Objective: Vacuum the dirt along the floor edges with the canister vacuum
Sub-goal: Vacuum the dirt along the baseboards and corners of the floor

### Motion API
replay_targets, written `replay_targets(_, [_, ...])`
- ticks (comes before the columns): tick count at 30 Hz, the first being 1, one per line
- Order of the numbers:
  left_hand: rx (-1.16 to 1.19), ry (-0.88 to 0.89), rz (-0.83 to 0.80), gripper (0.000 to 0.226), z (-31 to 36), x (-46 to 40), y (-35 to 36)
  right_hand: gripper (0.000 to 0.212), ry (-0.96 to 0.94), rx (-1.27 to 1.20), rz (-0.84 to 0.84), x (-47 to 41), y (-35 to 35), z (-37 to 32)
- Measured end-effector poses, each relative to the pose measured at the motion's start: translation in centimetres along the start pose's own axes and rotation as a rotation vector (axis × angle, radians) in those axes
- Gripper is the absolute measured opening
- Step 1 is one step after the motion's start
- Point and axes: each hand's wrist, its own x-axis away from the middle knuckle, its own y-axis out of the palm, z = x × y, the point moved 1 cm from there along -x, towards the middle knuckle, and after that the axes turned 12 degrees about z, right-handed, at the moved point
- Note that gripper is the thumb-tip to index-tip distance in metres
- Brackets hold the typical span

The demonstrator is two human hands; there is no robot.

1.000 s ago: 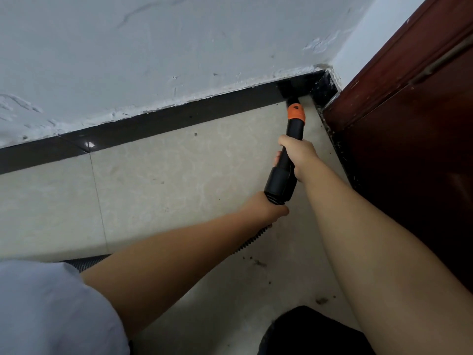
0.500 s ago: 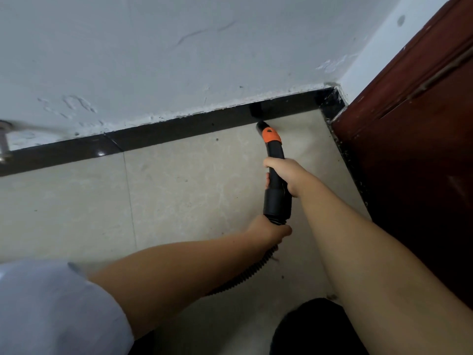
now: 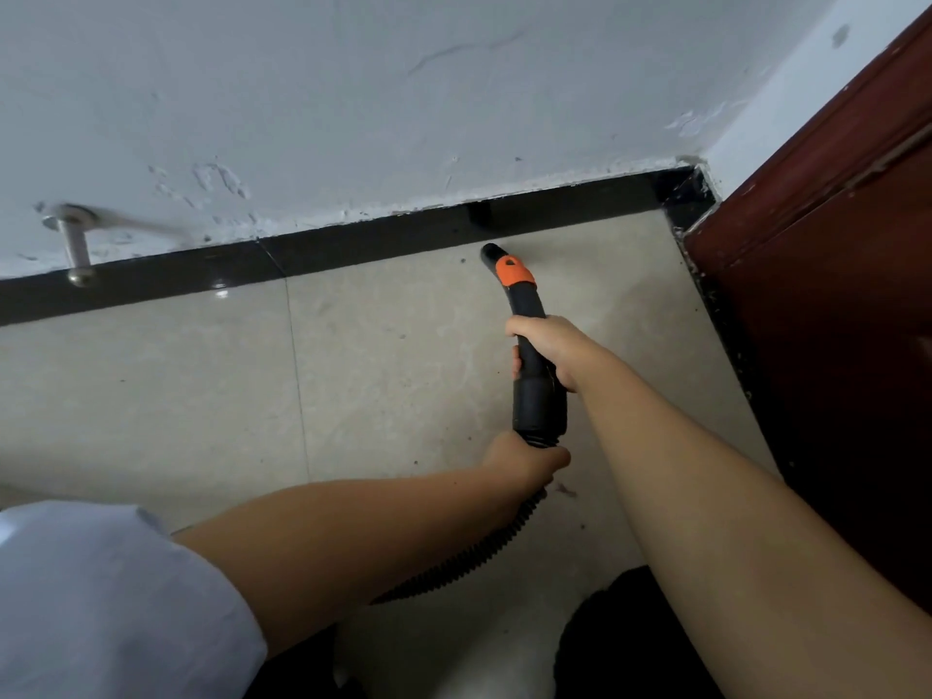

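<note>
This is looking like a room in a home, down at a corner where the floor is meeting the wall. Pale polished floor tiles point(image 3: 393, 385) are running up to a glossy black skirting strip point(image 3: 353, 244), and above it a white painted wall point(image 3: 353, 93) is showing cracks and rough plaster. A dark red-brown wooden door point(image 3: 832, 295) is standing at the right, and a metal door stopper point(image 3: 75, 244) is sticking out from the wall.
</note>
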Motion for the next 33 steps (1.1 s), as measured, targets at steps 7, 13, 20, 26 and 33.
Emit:
replay_targets(7, [-0.406,0.248,-0.179,0.037,4.3,-1.5,1.4,0.015,0.065,-0.39,0.392,-2.1,-7.5,1.3])
replay_targets(13, [-0.522,0.281,-0.284,0.031,5.5,-1.6,4.4,0.014,0.127,-0.47,0.517,-2.6,-11.9,3.0])
replay_targets(20, [-0.429,0.262,-0.264,0.02,6.5,-2.6,5.6,0.016,0.102,-0.481,0.475,-5.1,-12.7,1.6])
replay_targets(26, [-0.395,0.268,-0.22,0.035,6.8,-3.3,6.0,0.014,0.075,-0.44,0.407,-5.9,-12.4,0.4])
replay_targets(33, [-0.446,0.23,-0.196,0.031,7.6,-1.7,3.1,0.009,0.118,-0.431,0.425,-3.7,-9.9,-0.7])
